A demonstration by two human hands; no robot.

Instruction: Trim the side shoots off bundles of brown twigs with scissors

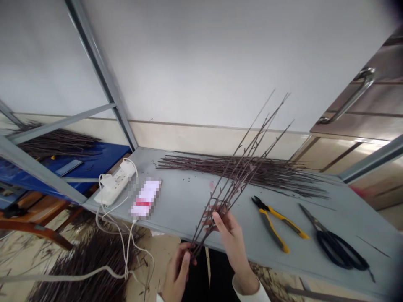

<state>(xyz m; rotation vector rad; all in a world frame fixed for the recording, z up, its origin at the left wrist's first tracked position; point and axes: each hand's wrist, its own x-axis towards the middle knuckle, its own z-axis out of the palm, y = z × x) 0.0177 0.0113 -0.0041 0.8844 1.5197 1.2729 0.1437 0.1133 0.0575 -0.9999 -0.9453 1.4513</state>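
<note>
Left hand point(178, 272) and right hand point(229, 239) clamp a bundle of bare twigs point(234, 184) between them.

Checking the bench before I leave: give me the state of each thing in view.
Left hand, closed around the twigs
Right hand, holding the twigs
Twig bunch, held up, tilted
Twig pile, lying on the shelf
Cutters, lying down, handles apart
Scissors, lying down, blades shut
Power strip, two plugs in

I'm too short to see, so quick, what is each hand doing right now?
Left hand: closed, holding the lower end of a bunch of thin dark twigs.
Right hand: closed, holding the same twigs higher up.
</note>
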